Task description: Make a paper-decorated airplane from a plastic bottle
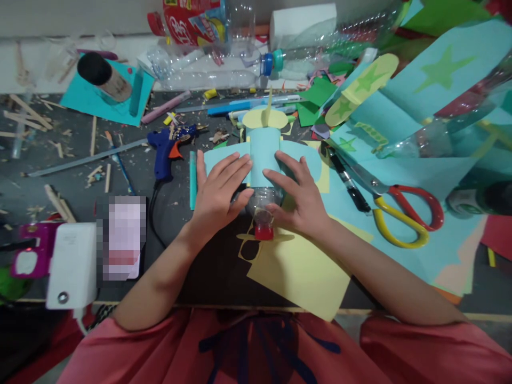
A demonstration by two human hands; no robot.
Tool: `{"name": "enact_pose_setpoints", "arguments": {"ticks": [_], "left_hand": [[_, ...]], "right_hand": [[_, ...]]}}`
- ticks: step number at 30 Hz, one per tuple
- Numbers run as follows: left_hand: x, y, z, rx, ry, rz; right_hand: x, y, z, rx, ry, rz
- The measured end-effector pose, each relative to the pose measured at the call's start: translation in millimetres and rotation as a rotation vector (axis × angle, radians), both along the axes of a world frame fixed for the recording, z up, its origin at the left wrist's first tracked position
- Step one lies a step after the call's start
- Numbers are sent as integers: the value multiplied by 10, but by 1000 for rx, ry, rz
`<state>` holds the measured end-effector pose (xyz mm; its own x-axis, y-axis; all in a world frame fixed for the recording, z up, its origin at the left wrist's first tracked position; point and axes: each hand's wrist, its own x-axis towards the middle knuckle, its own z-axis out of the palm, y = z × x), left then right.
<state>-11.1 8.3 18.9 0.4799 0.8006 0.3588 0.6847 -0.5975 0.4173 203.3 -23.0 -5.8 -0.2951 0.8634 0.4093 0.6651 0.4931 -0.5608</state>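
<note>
1. At mid-surface (72,181): bottle (262,205) in blue paper wrap (263,152), long axis pointing away from the person, red cap (264,232) nearest.
2. Left hand (218,194): grip apart, flat on the wrap's left side.
3. Right hand (298,197): likewise on the right side, equally near.

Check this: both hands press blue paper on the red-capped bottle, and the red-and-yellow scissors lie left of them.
Wrong side. The head view shows the left hand and right hand pressing blue paper on the red-capped bottle, but the red-and-yellow scissors lie right of them.

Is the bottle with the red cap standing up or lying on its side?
Lying on its side: the bottle rests flat, its red cap pointing sideways, not up.
</note>
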Motion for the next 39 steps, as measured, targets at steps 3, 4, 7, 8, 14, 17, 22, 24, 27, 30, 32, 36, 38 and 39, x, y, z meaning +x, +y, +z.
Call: {"name": "enact_pose_setpoints", "arguments": {"ticks": [3, 4, 7, 8, 14, 17, 22, 24, 27, 30, 32, 36, 38, 39], "left_hand": [[2, -2, -5, -14, -5, 4], [-2, -3, -2, -18, -9, 3], [-41, 4, 22, -30, -45, 8], [-64, 13, 33, -34, -63, 18], [-181, 113, 26, 6, -133, 33], [-162, 134, -16, 11, -73, 5], [-114, 128, -38, -3, -15, 6], [-104, 123, -35, 0, -3, 8], [-85, 113, -40, 3, 30, 46], [-70, 105, -62, 22, 31, 70], [-68, 105, -79, 42, 7, 64], [-76, 110, -91, 51, -15, 47], [-76, 109, -83, 36, 0, 52], [-74, 107, -77, 27, 9, 57]], "right_hand": [[-9, 5, -8, 42, -8, -8], [-12, 7, -9, 57, -7, -7], [-16, 14, -2, 86, 3, 13], [-14, 16, 2, 86, 1, 21], [15, 20, 22, -6, -44, 63], [22, 25, 16, -11, -18, 68], [5, 31, 12, 25, 29, 63], [-2, 31, 18, 23, 33, 67], [-2, 31, 23, 17, 37, 77], [1, 29, 19, 12, 42, 82], [0, 27, 15, 14, 43, 77], [-8, 26, 11, 25, 42, 66], [-11, 24, 11, 19, 38, 64], [-12, 24, 11, 13, 36, 63]]}}
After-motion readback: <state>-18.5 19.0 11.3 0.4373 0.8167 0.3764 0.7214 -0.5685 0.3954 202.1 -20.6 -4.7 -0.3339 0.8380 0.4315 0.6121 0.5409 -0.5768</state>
